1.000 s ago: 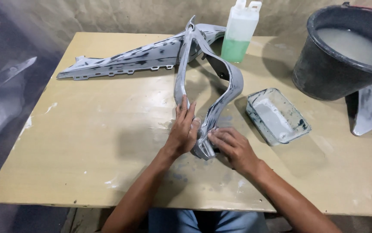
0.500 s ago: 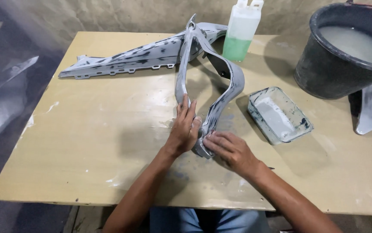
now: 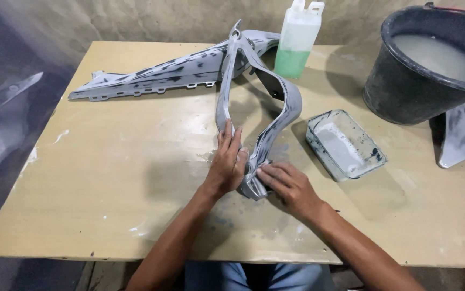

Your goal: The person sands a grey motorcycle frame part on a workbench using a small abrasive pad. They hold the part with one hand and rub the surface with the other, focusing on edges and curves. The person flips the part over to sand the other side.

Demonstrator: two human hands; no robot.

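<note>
On the table (image 3: 108,178), the tray (image 3: 344,143) lies right of the panel (image 3: 254,108), bucket (image 3: 405,91) behind it.

Your tan, paint-smeared table (image 3: 108,161) carries grey plastic panels (image 3: 157,81), a green-liquid bottle (image 3: 297,40), a black bucket (image 3: 405,91) and a glass tray (image 3: 346,145).

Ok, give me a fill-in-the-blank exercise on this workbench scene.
1. Both hands rest on the near end of the grey ____ panel.
2. The black bucket holds a cloudy ____.
3. The plastic bottle holds a ____ liquid.
4. The shallow tray lies to the ____ of the right hand.

Missing: looped; liquid; green; right
</note>
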